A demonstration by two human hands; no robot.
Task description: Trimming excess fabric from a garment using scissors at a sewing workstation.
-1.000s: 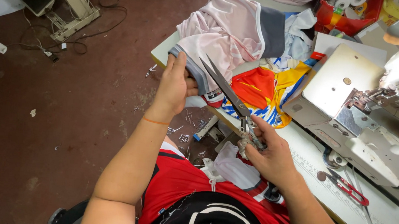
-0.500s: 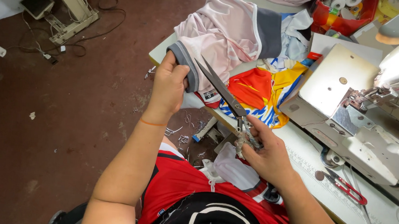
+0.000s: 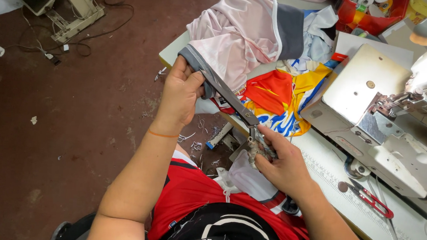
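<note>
A pale pink garment point(image 3: 240, 41) with a grey band point(image 3: 197, 63) lies on the counter point(image 3: 322, 159), at 12 o'clock from the person. The grey band's edge hangs off the counter and is pinched by the left hand point(image 3: 181, 94), with the grip shut tight on it. Long grey scissors point(image 3: 230, 98) are held by the right hand point(image 3: 281, 163), its grip closed around the handles. The blades lie against the band, beside the left thumb.

The cloth looks thin, soft, light and a bit slippery, so it is best held close to the cut and pulled flat. A sewing machine point(image 3: 391, 124) stands at 2 o'clock. Small red snips point(image 3: 370, 198) lie at 4 o'clock.
</note>
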